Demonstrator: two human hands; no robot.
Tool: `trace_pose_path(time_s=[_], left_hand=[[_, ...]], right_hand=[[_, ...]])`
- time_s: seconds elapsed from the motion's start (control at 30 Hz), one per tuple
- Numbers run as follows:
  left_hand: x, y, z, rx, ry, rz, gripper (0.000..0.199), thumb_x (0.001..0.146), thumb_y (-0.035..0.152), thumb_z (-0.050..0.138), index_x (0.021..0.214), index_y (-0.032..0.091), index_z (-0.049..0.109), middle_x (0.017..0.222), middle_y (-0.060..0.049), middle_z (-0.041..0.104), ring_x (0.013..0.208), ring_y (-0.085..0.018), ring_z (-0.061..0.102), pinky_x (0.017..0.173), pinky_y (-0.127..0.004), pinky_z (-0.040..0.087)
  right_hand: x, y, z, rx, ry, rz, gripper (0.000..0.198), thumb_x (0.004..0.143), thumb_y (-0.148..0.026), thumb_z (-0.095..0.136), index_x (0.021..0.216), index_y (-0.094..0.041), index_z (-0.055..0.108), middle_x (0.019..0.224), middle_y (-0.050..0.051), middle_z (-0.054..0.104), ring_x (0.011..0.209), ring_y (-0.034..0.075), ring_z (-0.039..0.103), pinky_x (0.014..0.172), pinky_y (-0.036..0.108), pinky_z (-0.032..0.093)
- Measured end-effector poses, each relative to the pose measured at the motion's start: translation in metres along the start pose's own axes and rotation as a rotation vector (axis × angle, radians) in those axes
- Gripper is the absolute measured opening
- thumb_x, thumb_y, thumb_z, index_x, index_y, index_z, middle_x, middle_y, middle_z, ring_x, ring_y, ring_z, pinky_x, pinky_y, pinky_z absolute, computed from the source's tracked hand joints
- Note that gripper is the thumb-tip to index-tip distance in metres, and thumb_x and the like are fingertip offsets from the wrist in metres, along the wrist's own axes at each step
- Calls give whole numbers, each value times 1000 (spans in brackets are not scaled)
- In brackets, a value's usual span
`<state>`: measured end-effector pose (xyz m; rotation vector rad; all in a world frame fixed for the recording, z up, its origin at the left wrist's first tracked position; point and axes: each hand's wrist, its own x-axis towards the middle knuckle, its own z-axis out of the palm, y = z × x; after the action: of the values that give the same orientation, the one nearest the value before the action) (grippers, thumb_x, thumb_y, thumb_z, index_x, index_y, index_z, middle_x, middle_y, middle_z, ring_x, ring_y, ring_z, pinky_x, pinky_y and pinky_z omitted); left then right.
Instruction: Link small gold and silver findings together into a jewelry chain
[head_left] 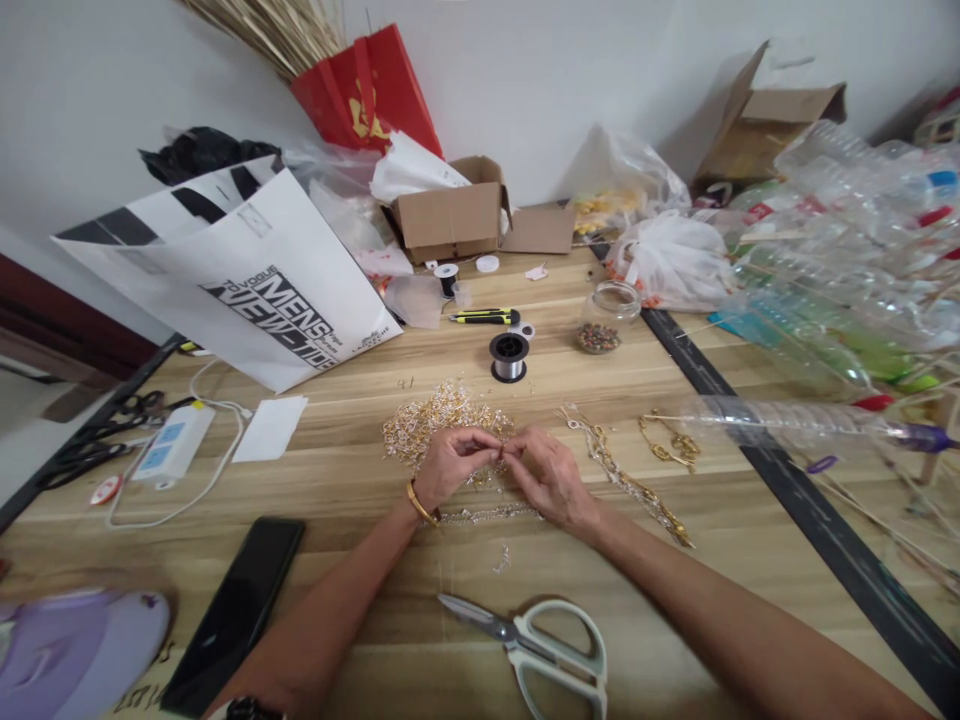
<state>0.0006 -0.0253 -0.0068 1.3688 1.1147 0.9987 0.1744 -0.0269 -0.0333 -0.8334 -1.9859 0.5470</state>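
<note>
My left hand point(459, 463) and my right hand point(551, 476) meet fingertip to fingertip over the wooden table. Each is closed in a pinch, and whatever lies between the fingertips is too small to make out. Just behind them spreads a pile of small gold and clear beads point(429, 415). A beaded strand point(480, 516) runs along the tabletop below the hands. To the right of my right hand lie more gold and silver strands point(622, 475). Scissors with pale handles point(536, 640) rest nearer to me, blades pointing left.
Behind the pile stand a wire spool point(509, 358), a yellow-black utility knife point(484, 316) and a glass jar of beads point(600, 325). A black phone point(236, 610) and a white power strip point(174, 445) lie left. Plastic bottles point(840, 250) crowd the right; a white paper bag point(255, 270) stands back left.
</note>
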Motion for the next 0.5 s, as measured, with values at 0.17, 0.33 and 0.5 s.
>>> trace_pose_path(time_s=[0.17, 0.33, 0.5], left_hand=[[0, 0, 0, 12, 9, -1, 14, 67, 21, 72, 76, 11, 71, 75, -7, 71, 68, -14, 63, 66, -23, 49], [-1, -1, -1, 15, 20, 3, 13, 68, 20, 71, 75, 10, 70, 75, -7, 71, 68, -14, 64, 67, -24, 50], [0, -2, -1, 5, 8, 18, 11, 68, 18, 71, 76, 10, 70, 76, -7, 71, 70, -14, 64, 68, -23, 50]], right_hand=[[0, 1, 0, -8, 10, -9, 4, 89, -20, 50, 88, -20, 54, 77, 3, 60, 72, 17, 57, 66, 29, 45], [0, 1, 0, -28, 8, -13, 5, 89, -21, 49, 89, -20, 54, 78, 4, 60, 73, 17, 57, 66, 30, 45], [-1, 2, 1, -5, 4, -18, 5, 89, -20, 49, 90, -20, 54, 79, 4, 60, 73, 17, 57, 66, 30, 45]])
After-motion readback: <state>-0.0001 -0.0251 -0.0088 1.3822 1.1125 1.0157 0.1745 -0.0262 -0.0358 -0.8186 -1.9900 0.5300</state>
